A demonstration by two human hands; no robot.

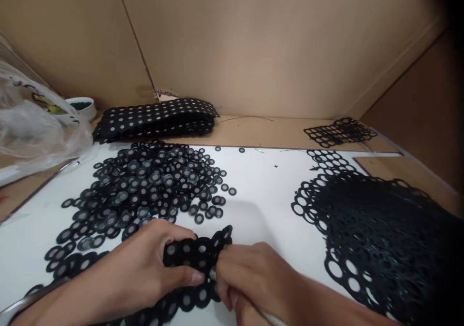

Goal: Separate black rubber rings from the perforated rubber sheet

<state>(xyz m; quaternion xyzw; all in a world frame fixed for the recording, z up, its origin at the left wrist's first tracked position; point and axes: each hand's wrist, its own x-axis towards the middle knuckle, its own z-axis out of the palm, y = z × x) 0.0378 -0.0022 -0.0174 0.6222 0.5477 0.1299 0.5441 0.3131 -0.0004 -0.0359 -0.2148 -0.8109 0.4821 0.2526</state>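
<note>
A clear plastic bag (32, 123) at far left, a small white bowl (82, 107) beside it, cardboard walls (275, 41) behind, and a white board (261, 191) covering the tabletop

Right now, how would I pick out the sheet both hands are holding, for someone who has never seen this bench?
Start at the white board on the bench, with loose black rings heaped on its left and punched-out black webbing on its right. At the near edge, between them, the left hand and right hand pinch a black sheet. Unlike the webbing, its holes are still filled with grey discs.
</note>
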